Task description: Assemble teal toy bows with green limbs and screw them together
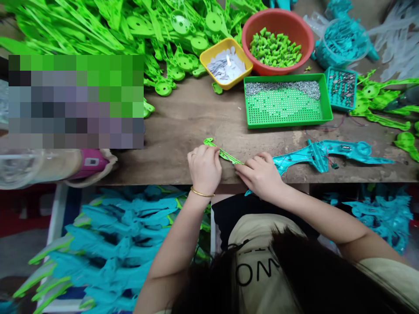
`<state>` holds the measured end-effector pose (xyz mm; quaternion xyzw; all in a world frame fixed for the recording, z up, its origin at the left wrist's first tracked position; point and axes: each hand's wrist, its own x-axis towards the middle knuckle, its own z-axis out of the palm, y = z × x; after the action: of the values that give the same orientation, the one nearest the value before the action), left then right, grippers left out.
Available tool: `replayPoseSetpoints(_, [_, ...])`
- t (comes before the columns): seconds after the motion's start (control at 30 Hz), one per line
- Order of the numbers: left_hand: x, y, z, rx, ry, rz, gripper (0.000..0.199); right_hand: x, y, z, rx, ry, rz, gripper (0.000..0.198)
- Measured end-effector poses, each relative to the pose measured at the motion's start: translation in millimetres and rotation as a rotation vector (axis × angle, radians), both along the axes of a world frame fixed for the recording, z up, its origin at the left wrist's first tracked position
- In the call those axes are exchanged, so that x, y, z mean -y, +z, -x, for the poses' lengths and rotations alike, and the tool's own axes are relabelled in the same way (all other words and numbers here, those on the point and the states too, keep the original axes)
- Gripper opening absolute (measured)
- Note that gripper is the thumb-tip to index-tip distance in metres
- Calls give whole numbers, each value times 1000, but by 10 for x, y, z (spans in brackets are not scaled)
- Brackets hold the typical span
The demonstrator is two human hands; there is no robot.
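My left hand [204, 168] is closed, its curled fingers at the near side of a slim bright green plastic part [225, 155]. At the lower right end of that part, the bent fingers of my right hand [262, 175] press together on it. My hands cover some of the green part, and whatever small piece may lie under the fingertips is hidden. A long teal plastic shell [317, 156] lies on the bench just right of my right hand. It carries thin wires and a small circuit board [334, 165]. Its left end passes beneath my right hand.
Screws fill the back of a green perforated tray [288, 123]. Behind it stand a yellow bin [225, 83] of pale strips and a red bowl [278, 67] of green pieces. Green parts [108, 26] are heaped at the back left. Teal shells [114, 244] are stacked below the bench edge.
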<state>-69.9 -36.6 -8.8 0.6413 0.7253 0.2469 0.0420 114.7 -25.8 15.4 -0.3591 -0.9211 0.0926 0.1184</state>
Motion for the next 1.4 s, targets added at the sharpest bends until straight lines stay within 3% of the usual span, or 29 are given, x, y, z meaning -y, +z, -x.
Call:
replayPoseSetpoints(0.2, [-57,-8,20,151,19,37,13,-55,-90,-21,-82,8,196,33])
replayPoseSetpoints(0.3, [-80,-27,53,298,72,38,9,-78,-85,-22,-71,32,231,31])
replayPoseSetpoints(0.43, [-93,-22,77,338,45,47,10,-97,-78,-23,-71,40,259,29])
replayPoseSetpoints(0.63, [-85,9,92,326,-21,79,10,-101,-82,-35,-84,42,253,30])
replayPoseSetpoints(0.97, [-40,-108,96,219,-14,-65,10,-123,86,37,-31,40,81,29])
replayPoseSetpoints(1.4, [-38,-132,72,164,-45,-84,10,-72,46,8,29,36,123,29])
